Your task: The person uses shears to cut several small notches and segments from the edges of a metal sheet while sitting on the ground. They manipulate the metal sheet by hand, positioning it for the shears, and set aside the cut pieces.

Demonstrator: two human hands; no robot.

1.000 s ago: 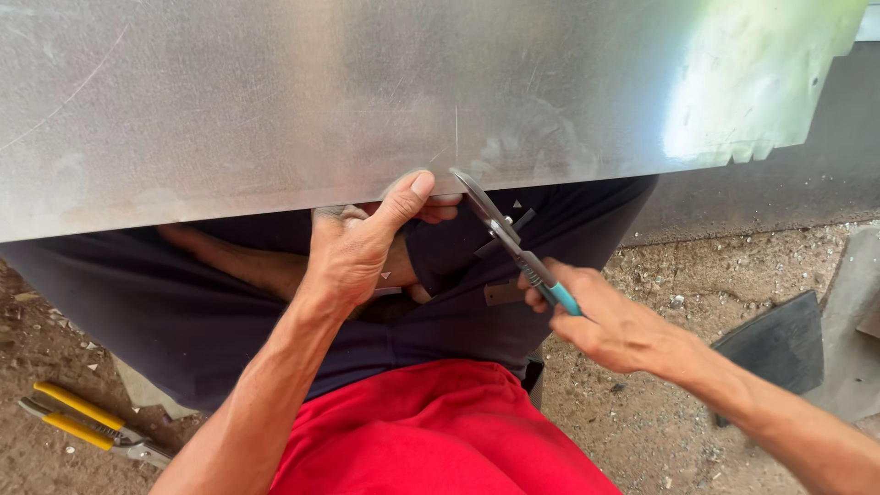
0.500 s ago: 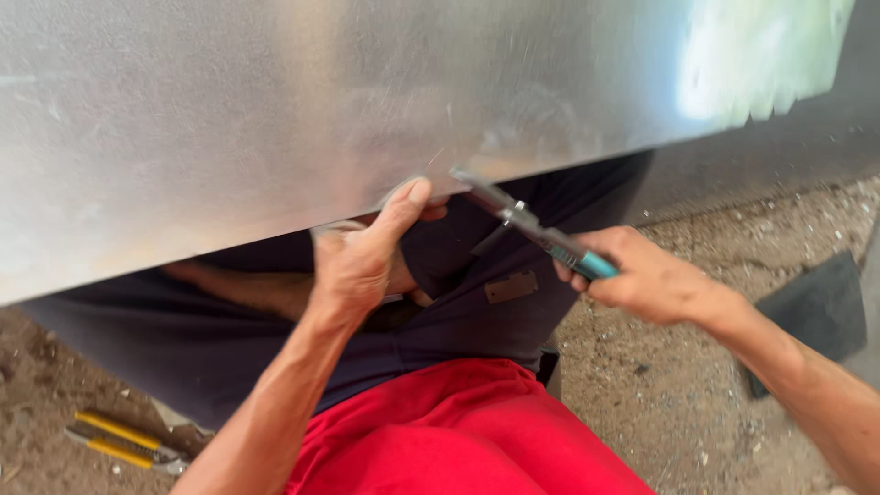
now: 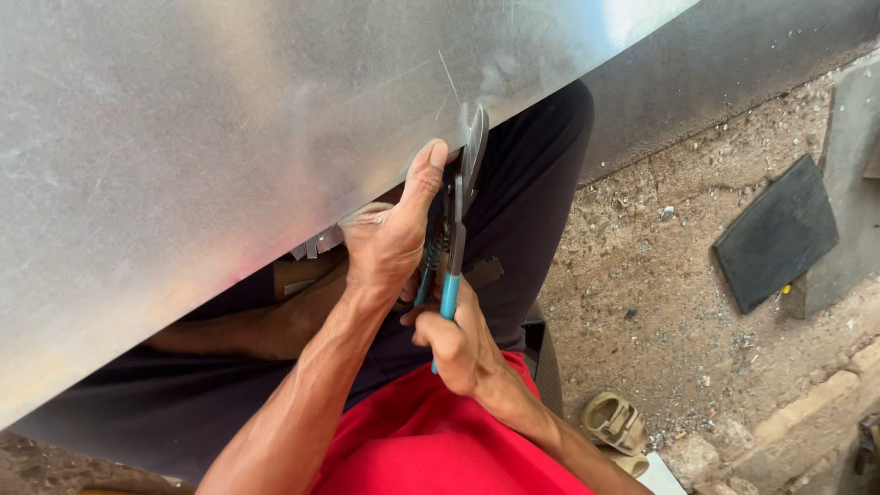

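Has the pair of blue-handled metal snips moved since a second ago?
Yes. The blue-handled metal snips swung from slanting to nearly square to the metal sheet's edge, beside the left thumb.

No packages, labels, signs or screens show here (not one anywhere).

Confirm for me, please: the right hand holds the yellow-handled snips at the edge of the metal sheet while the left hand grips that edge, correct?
Not quite: in the head view the snips have blue handles, not yellow. The rest holds: the right hand holds them at the edge of the metal sheet, and the left hand grips that edge.
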